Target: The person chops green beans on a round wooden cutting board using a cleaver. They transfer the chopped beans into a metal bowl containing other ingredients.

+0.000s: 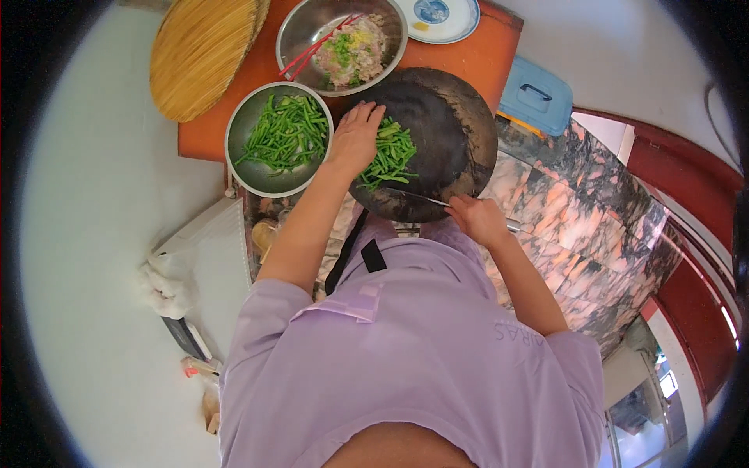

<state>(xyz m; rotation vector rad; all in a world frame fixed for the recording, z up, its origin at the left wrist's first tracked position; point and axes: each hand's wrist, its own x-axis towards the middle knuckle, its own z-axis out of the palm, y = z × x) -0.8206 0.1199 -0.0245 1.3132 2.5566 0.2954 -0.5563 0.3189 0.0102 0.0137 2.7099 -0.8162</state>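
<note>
On a round, dark chopping board (450, 134) lies a heap of cut green beans (393, 155). My left hand (356, 133) rests along the heap's left side, fingers stretched out and slightly apart; the palm side is hidden. My right hand (478, 219) grips a kitchen knife (418, 196) at the board's near edge. Its blade points left, with the tip close to the lower beans, and the handle end shows beyond my hand. Left of the board, a metal bowl (230, 137) holds more cut green beans (287, 134).
Behind the board, a steel bowl (292, 35) holds minced meat (357, 52) with chopped greens and red chopsticks (310, 52). A blue-rimmed plate (453, 26) and a woven round tray (199, 58) share the orange table (202, 137). A blue lidded bin (535, 96) stands right.
</note>
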